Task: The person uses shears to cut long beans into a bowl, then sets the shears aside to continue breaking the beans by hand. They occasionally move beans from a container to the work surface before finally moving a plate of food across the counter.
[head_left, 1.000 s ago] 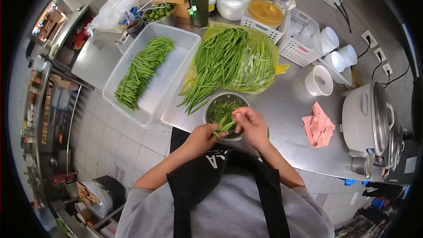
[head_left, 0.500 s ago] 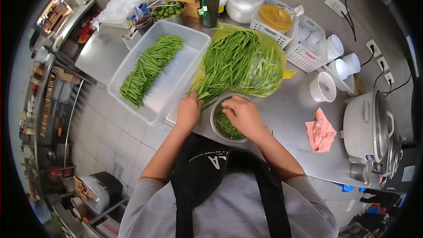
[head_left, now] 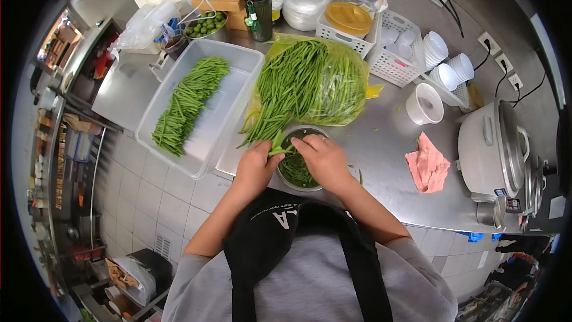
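Observation:
My left hand is closed around a few green beans at the left rim of a metal bowl. The fingers of my right hand pinch the beans' ends above this bowl. Inside it lie short green trimmings. Just beyond my hands, long green beans spill from an open yellow plastic bag. On the left stands a clear plastic tub with a neat row of beans in it.
To the right are a pink cloth, a white tub and a large rice cooker. White baskets, a dark tumbler and a bowl of green limes stand at the back of the steel table.
My left hand has drawn beans from the pile toward the bowl. My right hand has lifted out of the bowl and met them at their ends. The view has shifted slightly.

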